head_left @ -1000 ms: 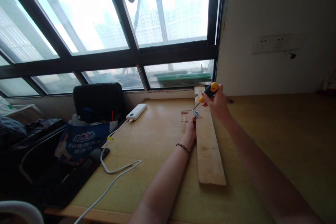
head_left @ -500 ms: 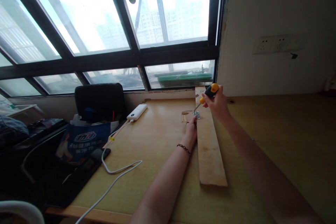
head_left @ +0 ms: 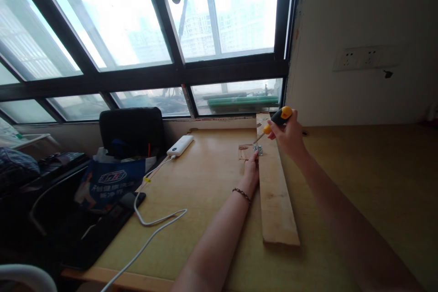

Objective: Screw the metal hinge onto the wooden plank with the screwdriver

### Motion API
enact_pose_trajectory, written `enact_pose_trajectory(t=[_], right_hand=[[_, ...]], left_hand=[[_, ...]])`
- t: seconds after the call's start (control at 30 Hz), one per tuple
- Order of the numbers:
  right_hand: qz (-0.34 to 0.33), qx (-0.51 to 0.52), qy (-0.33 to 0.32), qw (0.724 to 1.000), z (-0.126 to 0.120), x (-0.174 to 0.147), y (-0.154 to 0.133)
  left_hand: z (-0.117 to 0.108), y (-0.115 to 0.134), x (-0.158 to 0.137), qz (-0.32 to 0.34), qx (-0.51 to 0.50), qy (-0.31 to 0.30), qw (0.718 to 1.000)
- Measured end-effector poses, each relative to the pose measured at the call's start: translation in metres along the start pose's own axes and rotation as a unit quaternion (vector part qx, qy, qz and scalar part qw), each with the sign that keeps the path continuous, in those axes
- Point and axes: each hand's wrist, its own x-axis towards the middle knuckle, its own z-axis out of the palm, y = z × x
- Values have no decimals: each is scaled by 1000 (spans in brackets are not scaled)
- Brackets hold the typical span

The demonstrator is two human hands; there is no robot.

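My right hand (head_left: 288, 133) is closed around a screwdriver (head_left: 278, 118) with a black and yellow handle. Its shaft slants down to the left, and the tip is at the upper left edge of a small metal hinge (head_left: 258, 149). The hinge lies across a small wooden block (head_left: 244, 151) and the long wooden plank (head_left: 278, 196). My left hand (head_left: 252, 166) reaches in from below, its fingertips pressed at the block and the hinge's lower edge; the other fingers are partly hidden. Whether the tip touches a screw is too small to tell.
A white power bank (head_left: 180, 145) with a white cable (head_left: 150, 224) lies on the wooden table (head_left: 205, 182) to the left. Beyond the table's left edge are a black chair (head_left: 132, 132) and a blue bag (head_left: 109, 182). Windows and a wall stand behind.
The view has shifted slightly. My right hand and the screwdriver have moved a little to the right, and the tip sits slightly higher by the hinge. My left hand stays in place.
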Motion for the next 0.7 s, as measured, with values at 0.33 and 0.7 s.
enact_pose_trajectory(t=[0.33, 0.7], right_hand=[[18, -9, -9, 1000, 4, -1, 6], [8, -32, -23, 999, 0, 1, 5]], left_hand=[[2, 1, 0, 11, 5, 8, 1000], [-3, -1, 3, 1, 2, -4, 1000]])
